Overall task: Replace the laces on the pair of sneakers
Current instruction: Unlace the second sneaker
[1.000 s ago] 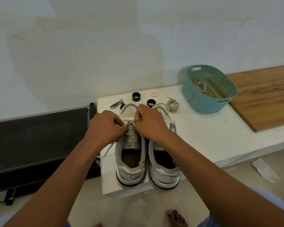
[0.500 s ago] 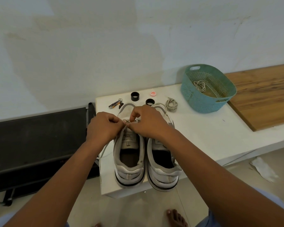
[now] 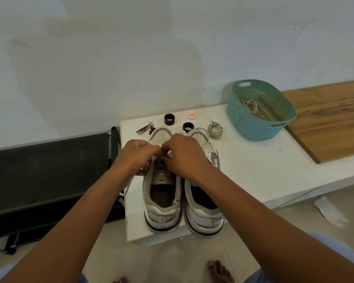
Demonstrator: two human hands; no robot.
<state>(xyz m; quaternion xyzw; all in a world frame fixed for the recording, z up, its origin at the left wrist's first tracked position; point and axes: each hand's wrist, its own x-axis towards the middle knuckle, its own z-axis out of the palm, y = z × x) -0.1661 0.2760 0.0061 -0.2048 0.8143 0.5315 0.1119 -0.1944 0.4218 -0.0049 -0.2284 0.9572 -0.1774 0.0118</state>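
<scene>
Two white-and-grey sneakers stand side by side at the white table's front edge, heels toward me: the left sneaker [image 3: 162, 203] and the right sneaker [image 3: 204, 211]. My left hand [image 3: 136, 155] and my right hand [image 3: 185, 155] meet over the left sneaker's tongue, each pinching its white lace [image 3: 129, 186]. One lace end hangs down the shoe's left side. A coiled grey lace [image 3: 215, 130] lies beyond the right sneaker's toe. Another bundled lace [image 3: 251, 104] sits in the teal basket [image 3: 260, 131].
Behind the shoes on the white table [image 3: 264, 172] lie a nail clipper [image 3: 144, 128], two black rings [image 3: 169, 119] [image 3: 188, 126] and a small red-white disc [image 3: 192, 116]. A wooden board [image 3: 331, 117] lies at right. A black frame [image 3: 49, 172] stands left. Bare feet [image 3: 220, 271] below.
Both hands have drawn closer together over the left sneaker's tongue, still working the lace. The view has shifted slightly; the shoes stay put.
</scene>
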